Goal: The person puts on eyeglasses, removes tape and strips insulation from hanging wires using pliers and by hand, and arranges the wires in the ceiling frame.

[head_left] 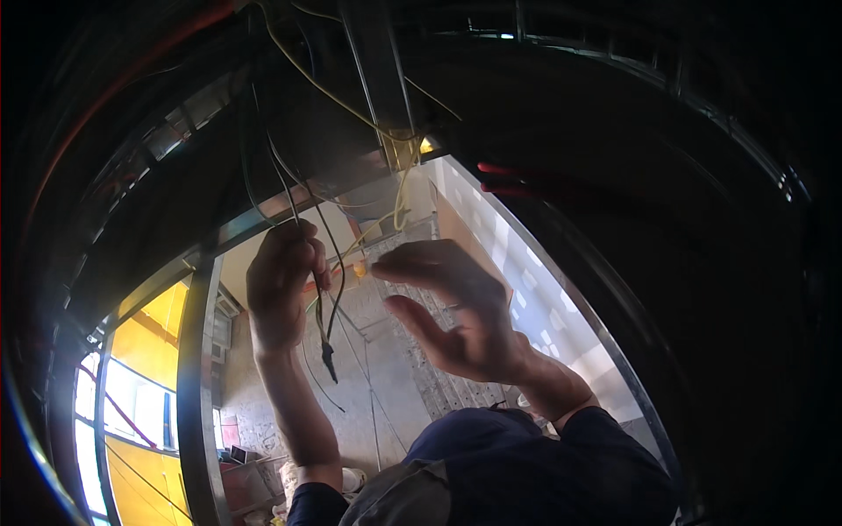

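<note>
Gripping several thin dark electrical cables (292, 200), the left hand (285, 272) has its fingers curled round them, with the strands running up above the knuckles and hanging loose below. The right hand (456, 311) is open opposite it, thumb spread from the bent fingers and the palm side turned toward the left hand. A dark cable bows out between the two hands, apart from the right one, and near its lower end the strands gather at a black tip (329, 355) below the left fingers. Any print along the cable sheaths is too fine to tell. Navy sleeves and a navy shirt (535, 465) with a grey panel fill the space beneath the hands. Above and between them, a yellow cable (403, 197) loops down beside a metal bracket (402, 151), at the foot of a steel stud (377, 66). A metal upright (195, 368) stands left of the left hand, with yellow panels (145, 473) beyond it. Farther off, behind the right hand, is plasterboard (531, 272) patched with white compound; below both hands spreads a grey floor (368, 386).
</note>
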`<state>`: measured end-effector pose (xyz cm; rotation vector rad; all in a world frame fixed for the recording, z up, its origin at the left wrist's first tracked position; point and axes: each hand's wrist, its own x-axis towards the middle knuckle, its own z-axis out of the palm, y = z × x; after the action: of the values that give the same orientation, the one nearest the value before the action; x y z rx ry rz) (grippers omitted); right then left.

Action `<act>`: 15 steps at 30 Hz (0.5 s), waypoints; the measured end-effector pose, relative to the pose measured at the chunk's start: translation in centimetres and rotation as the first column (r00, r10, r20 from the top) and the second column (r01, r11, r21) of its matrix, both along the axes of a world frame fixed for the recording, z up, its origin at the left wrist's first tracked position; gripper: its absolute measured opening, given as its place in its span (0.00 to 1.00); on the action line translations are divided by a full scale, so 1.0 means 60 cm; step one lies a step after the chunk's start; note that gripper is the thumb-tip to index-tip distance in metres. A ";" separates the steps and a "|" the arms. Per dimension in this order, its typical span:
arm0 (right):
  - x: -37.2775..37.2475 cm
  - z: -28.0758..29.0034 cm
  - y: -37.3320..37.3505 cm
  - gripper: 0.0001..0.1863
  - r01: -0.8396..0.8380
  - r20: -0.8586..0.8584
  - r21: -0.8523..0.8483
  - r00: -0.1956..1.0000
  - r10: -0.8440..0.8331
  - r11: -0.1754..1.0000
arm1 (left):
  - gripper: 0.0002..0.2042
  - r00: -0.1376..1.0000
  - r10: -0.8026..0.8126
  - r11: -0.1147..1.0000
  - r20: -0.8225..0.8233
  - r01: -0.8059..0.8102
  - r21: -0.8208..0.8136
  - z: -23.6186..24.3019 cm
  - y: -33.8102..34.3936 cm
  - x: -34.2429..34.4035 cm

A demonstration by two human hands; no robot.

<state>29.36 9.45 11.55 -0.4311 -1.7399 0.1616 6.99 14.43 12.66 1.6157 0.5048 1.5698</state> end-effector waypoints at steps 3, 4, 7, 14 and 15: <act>0.013 -0.011 -0.027 0.17 -0.230 -0.269 -0.184 0.947 0.176 0.956 | 0.13 0.999 0.012 0.997 -0.051 -0.008 0.083 -0.015 0.011 0.013; 0.022 -0.016 -0.035 0.16 -0.217 -0.244 -0.177 0.955 0.170 0.960 | 0.14 0.998 -0.048 0.995 -0.030 0.050 0.092 -0.020 0.016 0.014; 0.049 -0.025 -0.038 0.14 -0.227 -0.137 -0.203 0.970 0.202 0.952 | 0.11 0.999 -0.030 0.995 -0.026 0.032 0.097 -0.020 0.017 0.014; 0.022 -0.093 0.028 0.11 -0.287 -0.247 -0.635 0.955 0.163 0.718 | 0.10 0.970 0.160 0.976 -0.185 -0.127 0.179 0.012 -0.022 0.012; 0.014 -0.097 0.042 0.11 -0.288 -0.250 -0.628 0.954 0.163 0.723 | 0.10 0.969 0.159 0.974 -0.188 -0.124 0.187 0.014 -0.026 0.011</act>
<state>30.17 11.98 5.71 -0.6890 -1.5098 0.9953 7.64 12.84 13.52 1.9224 0.6175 1.5995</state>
